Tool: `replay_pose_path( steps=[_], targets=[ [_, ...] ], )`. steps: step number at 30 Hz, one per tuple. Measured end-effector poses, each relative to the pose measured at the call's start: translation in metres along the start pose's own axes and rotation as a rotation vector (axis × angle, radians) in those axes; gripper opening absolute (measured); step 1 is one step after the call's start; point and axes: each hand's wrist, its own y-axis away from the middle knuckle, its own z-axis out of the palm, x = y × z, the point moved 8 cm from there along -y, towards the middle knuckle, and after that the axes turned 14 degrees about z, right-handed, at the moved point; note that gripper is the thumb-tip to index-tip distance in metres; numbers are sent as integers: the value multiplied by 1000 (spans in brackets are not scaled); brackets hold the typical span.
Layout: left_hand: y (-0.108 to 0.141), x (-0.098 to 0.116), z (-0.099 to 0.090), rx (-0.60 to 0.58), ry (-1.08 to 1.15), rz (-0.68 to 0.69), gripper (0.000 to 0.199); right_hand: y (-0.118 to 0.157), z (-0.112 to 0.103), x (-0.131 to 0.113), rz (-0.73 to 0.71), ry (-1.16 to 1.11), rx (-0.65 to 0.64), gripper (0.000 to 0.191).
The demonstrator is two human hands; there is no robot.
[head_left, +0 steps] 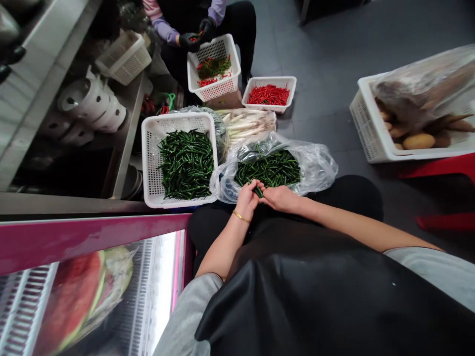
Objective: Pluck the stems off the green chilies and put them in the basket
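Apron (304,287) up front, left hand (248,200) and right hand (279,198) pinch green chili (259,192) together over the near edge of the bag (319,165), seemingly working it piece by piece, the next move likely calling for a light, steady grip.

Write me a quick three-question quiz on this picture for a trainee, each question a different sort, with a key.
1. On which of the person's wrists is the gold bracelet?
2. True or false: the co-worker's hands are bare.
3. What does the open plastic bag by the person's hands hold?
a) red chilies
b) green chilies
c) potatoes

Key:
1. The wrist of the left hand.
2. False; they wear black gloves.
3. b
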Motion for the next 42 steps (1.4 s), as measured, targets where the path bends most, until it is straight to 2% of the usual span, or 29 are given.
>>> replay_pose_path(
  steps=[1, 3, 5, 7, 9, 11, 12, 14, 17, 20, 21, 23, 26, 28, 30, 33, 36, 38, 40, 42],
  targets=[
    [0, 0, 1, -4, -19, 0, 20, 5, 0, -5, -43, 27, -40, 41],
    [0, 13, 4, -18, -57, 130, 22, 9, -1, -3, -41, 67, -165, 41],
    [2, 35, 8, -42, -114, 351, 23, 4, -12, 20, 103, 108, -216, 41],
    [5, 52, 12, -79, -198, 500, 23, -8, -39, 63, 347, 150, -87, 47],
    [3, 56, 10, -105, -256, 487, 24, -17, -65, 107, 576, 206, 91, 55],
    [-1, 51, 2, -98, -266, 396, 25, -24, -67, 131, 659, 264, 76, 48],
    [-4, 48, -2, -90, -266, 359, 26, -27, -62, 133, 651, 281, 40, 44],
    [-7, 48, -9, -75, -317, 361, 28, -27, -50, 116, 569, 285, -7, 42],
    [-7, 63, -5, -120, -544, 545, 26, -14, -45, 63, 426, 248, 50, 47],
    [2, 69, 16, -353, -732, 707, 23, 2, -51, 23, 316, 153, 95, 49],
    [5, 66, 22, -445, -752, 699, 23, 5, -55, 18, 298, 96, 114, 47],
    [7, 54, 28, -587, -748, 586, 25, 5, -63, 22, 290, -65, 162, 41],
    [9, 39, 27, -696, -748, 413, 32, -1, -61, 43, 325, -393, 175, 33],
    [13, 38, 28, -729, -790, 416, 32, -5, -47, 50, 348, -612, 94, 31],
    [17, 40, 30, -744, -841, 482, 30, -2, -33, 47, 352, -728, 30, 32],
    [20, 33, 27, -717, -898, 499, 25, 11, -33, 33, 261, -563, 118, 33],
    [10, 24, 9, -527, -841, 358, 26, 13, -43, 32, 196, -226, 184, 32],
    [4, 22, 0, -419, -695, 256, 27, 0, -52, 57, 310, -35, 191, 35],
    [1, 24, -2, -387, -526, 184, 28, -17, -64, 91, 479, 124, 231, 44],
    [1, 30, 3, -388, -389, 129, 32, -35, -69, 112, 532, 217, 226, 40]
  ],
)
